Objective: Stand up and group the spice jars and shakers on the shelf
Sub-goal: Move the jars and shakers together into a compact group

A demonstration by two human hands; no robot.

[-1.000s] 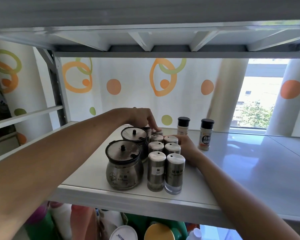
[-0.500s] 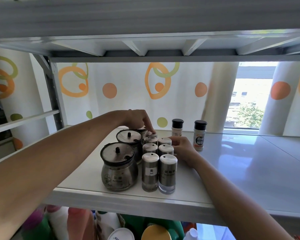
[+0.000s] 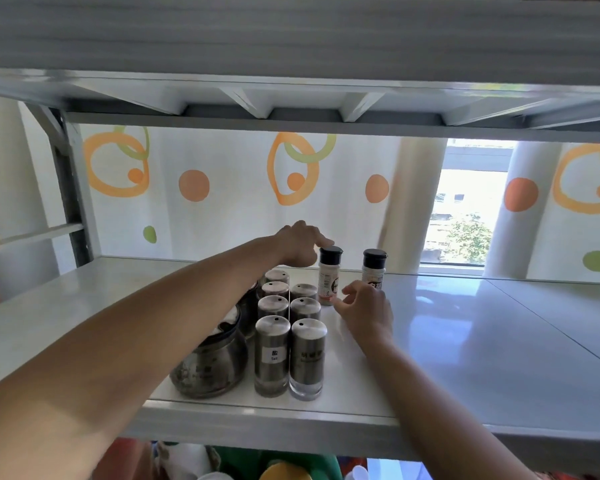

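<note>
Seven steel shakers [image 3: 273,355] stand upright in two rows, centre frame, on the shelf [image 3: 482,348]. Behind them, the left hand [image 3: 300,245] touches a black-capped jar [image 3: 328,284] with one fingertip. The right hand [image 3: 366,311] is loosely curled and empty beside its base.

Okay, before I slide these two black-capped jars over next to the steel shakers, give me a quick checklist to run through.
1. Left black-capped jar upright: ok.
2. Right black-capped jar upright: ok.
3. Left hand has a firm hold on the left jar's cap: cannot tell. A fingertip is on the cap, but the grip is unclear.
4. Right hand steadies that jar's base: cannot tell. It is beside the base, and contact is unclear.
5. Steel shakers all standing in two tidy columns: ok.
6. Both pots upright: cannot tell. The front pot stands, and the left arm hides most of the rear one.
</note>
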